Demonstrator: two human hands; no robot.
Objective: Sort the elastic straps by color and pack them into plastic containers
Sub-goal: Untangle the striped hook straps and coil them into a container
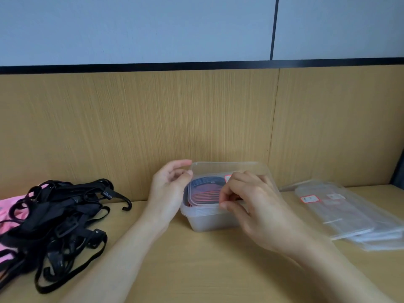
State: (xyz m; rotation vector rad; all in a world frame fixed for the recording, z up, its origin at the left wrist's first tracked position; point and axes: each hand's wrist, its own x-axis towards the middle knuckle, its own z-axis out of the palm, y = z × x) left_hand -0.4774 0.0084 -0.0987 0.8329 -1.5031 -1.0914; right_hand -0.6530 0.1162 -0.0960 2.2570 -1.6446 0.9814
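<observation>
Now: lidding a filled box, both hands on the lid.

Head view. Clear plastic container point(205, 219) sits mid-bench point(207, 270), close to the back edge by the wood panel. Red straps point(205, 196) are coiled inside, seen through the lid point(218, 169), which lies tilted over the opening, far side raised, not seated. Left hand point(168, 189) pinches the lid's left corner between thumb and fingertips. Right hand point(251, 206), fingers curled, pinches its near edge. Black straps point(54, 219) are heaped at the bench's left edge, with pink straps point(8, 206) under them at the far left. A clear plastic stack point(341, 215) lies flat toward the right edge. Judged step: closing the red batch, with black and pink not yet packed. The next move likely calls for squaring the lid over the rim, then pressing round the edges until it seats. Straps riding high could hold it off.
</observation>
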